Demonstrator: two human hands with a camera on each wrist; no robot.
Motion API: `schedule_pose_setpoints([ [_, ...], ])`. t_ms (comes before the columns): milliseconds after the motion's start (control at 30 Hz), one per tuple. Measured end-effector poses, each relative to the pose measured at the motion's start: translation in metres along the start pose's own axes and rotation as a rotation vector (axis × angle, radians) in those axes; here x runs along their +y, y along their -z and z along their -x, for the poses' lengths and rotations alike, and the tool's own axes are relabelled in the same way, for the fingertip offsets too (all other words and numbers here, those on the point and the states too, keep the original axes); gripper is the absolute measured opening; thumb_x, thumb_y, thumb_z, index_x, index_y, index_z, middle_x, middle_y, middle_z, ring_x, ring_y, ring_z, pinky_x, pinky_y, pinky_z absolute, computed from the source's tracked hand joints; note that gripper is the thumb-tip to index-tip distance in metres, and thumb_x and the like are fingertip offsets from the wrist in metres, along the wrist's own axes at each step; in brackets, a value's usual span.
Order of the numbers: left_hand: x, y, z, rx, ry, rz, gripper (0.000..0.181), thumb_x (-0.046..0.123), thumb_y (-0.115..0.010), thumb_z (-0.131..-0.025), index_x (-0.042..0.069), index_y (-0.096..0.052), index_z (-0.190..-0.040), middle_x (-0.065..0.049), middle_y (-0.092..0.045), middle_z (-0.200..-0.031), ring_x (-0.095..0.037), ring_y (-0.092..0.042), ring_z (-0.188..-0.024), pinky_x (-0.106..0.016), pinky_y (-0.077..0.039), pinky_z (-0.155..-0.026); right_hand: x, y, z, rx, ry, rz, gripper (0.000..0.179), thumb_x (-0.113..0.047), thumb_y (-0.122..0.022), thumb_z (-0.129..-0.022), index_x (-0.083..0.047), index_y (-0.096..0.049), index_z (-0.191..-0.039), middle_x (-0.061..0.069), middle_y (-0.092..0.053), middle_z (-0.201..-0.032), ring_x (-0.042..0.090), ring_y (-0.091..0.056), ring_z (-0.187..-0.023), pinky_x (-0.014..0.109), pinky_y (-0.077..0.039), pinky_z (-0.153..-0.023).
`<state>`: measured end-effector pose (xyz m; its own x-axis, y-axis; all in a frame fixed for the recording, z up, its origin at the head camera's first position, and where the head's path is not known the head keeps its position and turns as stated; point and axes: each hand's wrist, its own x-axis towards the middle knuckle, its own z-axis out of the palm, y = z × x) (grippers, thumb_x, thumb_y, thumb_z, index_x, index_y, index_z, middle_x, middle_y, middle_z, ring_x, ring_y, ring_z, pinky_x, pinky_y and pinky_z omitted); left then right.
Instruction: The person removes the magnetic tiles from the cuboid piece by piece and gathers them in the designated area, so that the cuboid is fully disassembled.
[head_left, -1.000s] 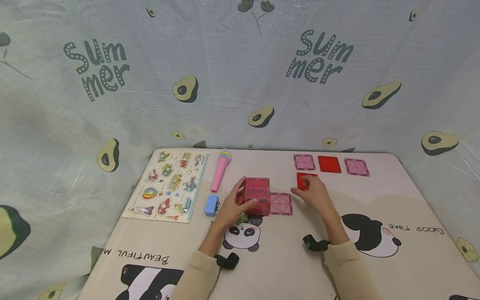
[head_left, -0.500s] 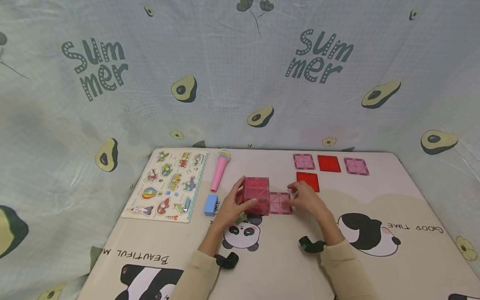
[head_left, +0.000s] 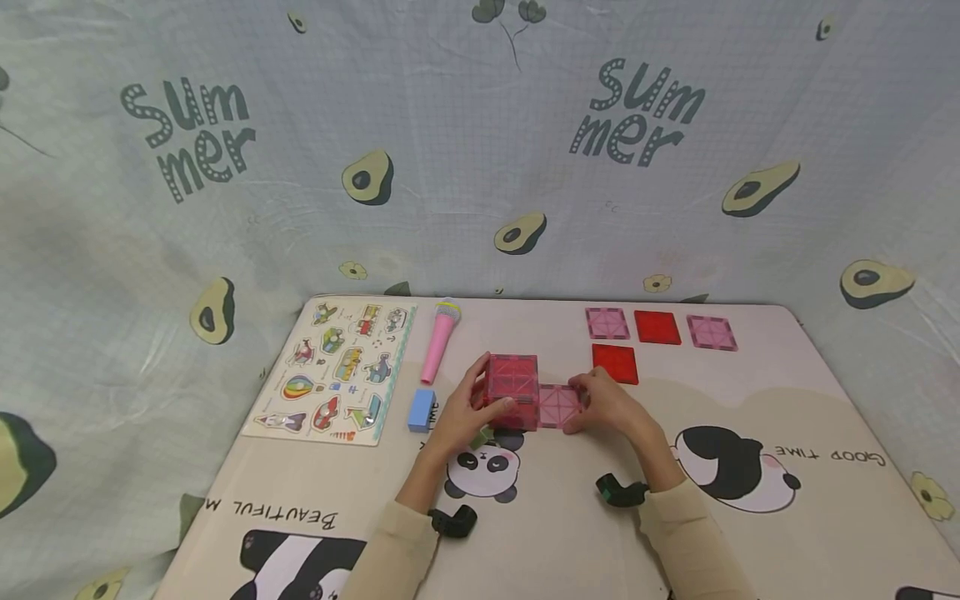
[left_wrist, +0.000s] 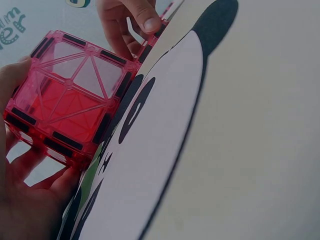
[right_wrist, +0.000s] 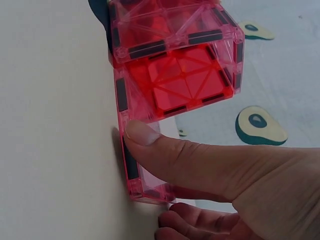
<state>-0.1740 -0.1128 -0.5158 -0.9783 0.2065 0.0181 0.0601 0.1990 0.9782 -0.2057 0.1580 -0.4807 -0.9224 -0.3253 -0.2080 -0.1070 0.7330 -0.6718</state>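
My L hand [head_left: 460, 422] clamps the magnetic-tile cube [head_left: 513, 379] on the tabletop [head_left: 555, 533]; R hand [head_left: 613, 403] pinches the flat pink tile [head_left: 556, 407] by its base. Step, AFAICT: adding that tile; next prob. calls for tilting its outer edge up, cube steady.

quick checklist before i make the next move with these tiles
1. Left hand steadying the pink cube: ok, thumb and fingers wrap it.
2. Right hand on the flat pink tile: ok, thumb on its near edge.
3. Flat pink tile beside the cube: ok, on its right.
4. Tile lying fully flat on the table: cannot tell, a shadow shows alongside.
5. Loose tiles away from the right hand: ok, two pink and two red lie beyond it.
6. Blue block clear of the left hand: ok, apart.
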Motion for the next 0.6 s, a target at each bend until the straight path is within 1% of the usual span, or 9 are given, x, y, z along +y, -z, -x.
schedule_pose_setpoints([
  [133,-0.0016,0.0005,-0.0003,-0.005,0.0,0.006,0.085,0.032,-0.074,-0.091,0.038,-0.023,-0.158,0.002,-0.034,-0.162,-0.029,-0.039,-0.148,-0.049,-0.04,-0.116,0.0006,-0.0012,-0.0001,0.001,0.007,0.002,0.074,-0.018,-0.09,-0.071,0.001,-0.057,-0.134,0.017,-0.051,-0.121,0.026,-0.051,-0.106,0.039,-0.059,-0.083],
  [267,-0.0017,0.0009,0.0,-0.007,0.002,-0.001,0.085,0.033,-0.074,-0.091,0.037,-0.023,-0.159,0.002,-0.033,-0.163,-0.029,-0.038,-0.148,-0.049,-0.039,-0.117,0.0012,-0.0025,-0.0006,0.0,0.005,-0.005,0.071,-0.018,-0.09,-0.071,0.001,-0.057,-0.132,0.017,-0.051,-0.121,0.026,-0.05,-0.106,0.039,-0.058,-0.085],
  [467,-0.0005,0.0009,0.0006,-0.005,0.009,-0.015,0.085,0.037,-0.074,-0.09,0.043,-0.022,-0.157,0.003,-0.033,-0.162,-0.029,-0.039,-0.148,-0.047,-0.04,-0.116,0.0009,-0.0026,-0.0008,0.0,-0.002,-0.012,0.068,-0.018,-0.089,-0.072,-0.001,-0.056,-0.129,0.016,-0.051,-0.12,0.026,-0.051,-0.105,0.039,-0.058,-0.085],
  [600,0.0003,0.001,0.0004,-0.003,0.006,-0.021,0.087,0.039,-0.074,-0.09,0.037,-0.021,-0.159,0.003,-0.033,-0.163,-0.03,-0.038,-0.148,-0.048,-0.041,-0.116,0.0009,-0.0024,-0.0007,0.009,0.0,-0.014,0.069,-0.019,-0.091,-0.07,-0.003,-0.053,-0.126,0.014,-0.052,-0.115,0.024,-0.052,-0.103,0.039,-0.057,-0.084],
])
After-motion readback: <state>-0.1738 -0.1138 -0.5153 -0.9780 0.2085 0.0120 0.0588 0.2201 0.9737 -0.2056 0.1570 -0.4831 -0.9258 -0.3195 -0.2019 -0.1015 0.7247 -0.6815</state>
